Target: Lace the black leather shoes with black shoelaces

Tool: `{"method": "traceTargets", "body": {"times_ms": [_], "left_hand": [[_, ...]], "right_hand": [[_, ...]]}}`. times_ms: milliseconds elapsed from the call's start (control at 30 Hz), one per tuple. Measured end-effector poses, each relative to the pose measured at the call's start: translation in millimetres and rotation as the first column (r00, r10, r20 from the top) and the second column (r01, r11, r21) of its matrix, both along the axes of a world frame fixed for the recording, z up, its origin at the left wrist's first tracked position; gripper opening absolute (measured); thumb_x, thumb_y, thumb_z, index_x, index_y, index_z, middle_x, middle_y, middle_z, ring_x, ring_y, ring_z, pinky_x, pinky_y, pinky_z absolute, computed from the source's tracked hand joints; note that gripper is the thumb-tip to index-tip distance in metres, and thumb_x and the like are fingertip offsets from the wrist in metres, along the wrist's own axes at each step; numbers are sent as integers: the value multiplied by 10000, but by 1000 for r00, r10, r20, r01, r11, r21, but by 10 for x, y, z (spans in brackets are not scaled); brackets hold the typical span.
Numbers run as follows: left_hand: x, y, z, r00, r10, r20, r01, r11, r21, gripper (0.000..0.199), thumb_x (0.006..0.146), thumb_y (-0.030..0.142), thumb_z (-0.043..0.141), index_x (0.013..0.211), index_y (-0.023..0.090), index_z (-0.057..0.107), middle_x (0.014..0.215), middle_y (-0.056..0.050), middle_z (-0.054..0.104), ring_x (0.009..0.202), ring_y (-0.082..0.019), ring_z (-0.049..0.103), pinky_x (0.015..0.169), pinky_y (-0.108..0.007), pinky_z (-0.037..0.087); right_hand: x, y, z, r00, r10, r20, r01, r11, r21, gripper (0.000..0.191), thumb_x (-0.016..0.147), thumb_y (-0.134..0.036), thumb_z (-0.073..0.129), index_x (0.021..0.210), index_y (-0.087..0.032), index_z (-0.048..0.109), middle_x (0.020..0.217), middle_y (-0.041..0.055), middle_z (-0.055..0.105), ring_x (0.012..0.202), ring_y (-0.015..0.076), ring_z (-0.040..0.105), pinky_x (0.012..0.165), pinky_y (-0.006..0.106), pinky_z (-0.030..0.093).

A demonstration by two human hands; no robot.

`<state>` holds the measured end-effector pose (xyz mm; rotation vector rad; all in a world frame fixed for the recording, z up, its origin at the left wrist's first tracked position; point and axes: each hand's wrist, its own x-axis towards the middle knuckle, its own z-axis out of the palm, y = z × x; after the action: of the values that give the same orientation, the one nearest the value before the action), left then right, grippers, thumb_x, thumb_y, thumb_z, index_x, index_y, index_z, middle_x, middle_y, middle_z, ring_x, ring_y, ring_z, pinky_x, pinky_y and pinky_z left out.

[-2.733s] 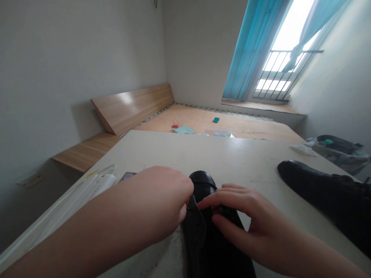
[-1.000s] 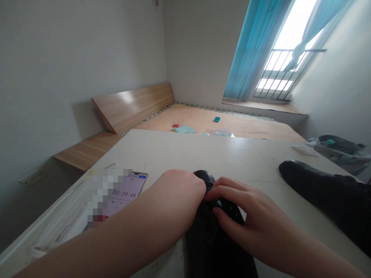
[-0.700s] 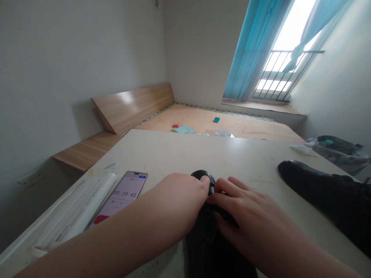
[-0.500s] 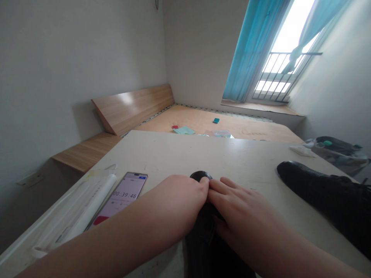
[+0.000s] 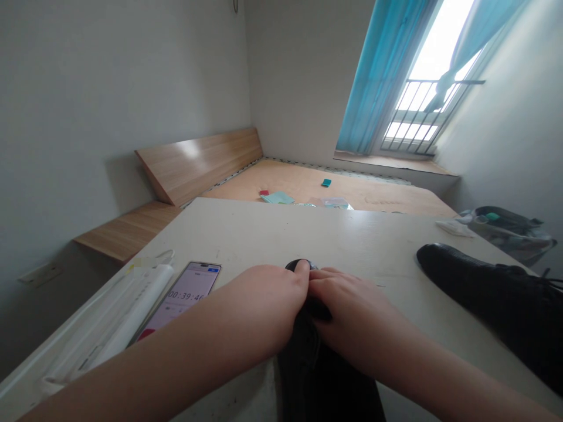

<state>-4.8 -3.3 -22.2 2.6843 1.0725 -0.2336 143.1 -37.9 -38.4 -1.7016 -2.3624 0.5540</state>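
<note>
A black leather shoe (image 5: 299, 351) points away from me at the table's near middle, its rounded toe showing just past my hands. My left hand (image 5: 281, 299) is closed on the toe from the left, thumb on top, most of its fingers hidden. From the right, my right hand (image 5: 345, 305) grips the same toe with bent fingers that meet the left hand. A second black shoe (image 5: 475, 287), with laces, rests on the right side of the table, apart from both hands.
Left of my forearm lie a phone (image 5: 187, 293) showing a timer and a white plastic-wrapped item (image 5: 118, 316) with a cord. A crumpled tissue (image 5: 455, 228) sits at the table's right edge, near a lined bin (image 5: 505, 234). Beyond the table is a bed (image 5: 299, 176) with small items.
The right hand's fingers, straighter and flatter before, are now more bent over the shoe's toe. The left thumb has shifted slightly forward on it. The whole view has moved a little.
</note>
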Motion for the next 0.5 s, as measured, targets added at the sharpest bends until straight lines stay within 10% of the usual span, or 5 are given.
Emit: {"method": "traceTargets", "body": {"times_ms": [300, 500], "left_hand": [[-6, -106, 82, 995, 14, -100, -17, 999, -31, 668, 808, 57, 400, 1471, 47, 315, 1162, -176, 697, 979, -296, 688, 765, -354, 514], [-62, -71, 123, 998, 38, -56, -40, 998, -38, 446, 852, 146, 391, 1261, 122, 565, 1018, -138, 739, 837, -283, 700, 642, -336, 478]], "right_hand": [[-37, -37, -54, 993, 13, -119, -9, 999, 35, 263, 743, -44, 578, 931, -147, 729, 1016, 104, 713, 967, 227, 628, 858, 328, 455], [-50, -31, -96, 985, 27, -171, -18, 998, 57, 128, 809, -90, 562, 848, -145, 671, 937, 82, 697, 896, 212, 614, 818, 335, 450]]}}
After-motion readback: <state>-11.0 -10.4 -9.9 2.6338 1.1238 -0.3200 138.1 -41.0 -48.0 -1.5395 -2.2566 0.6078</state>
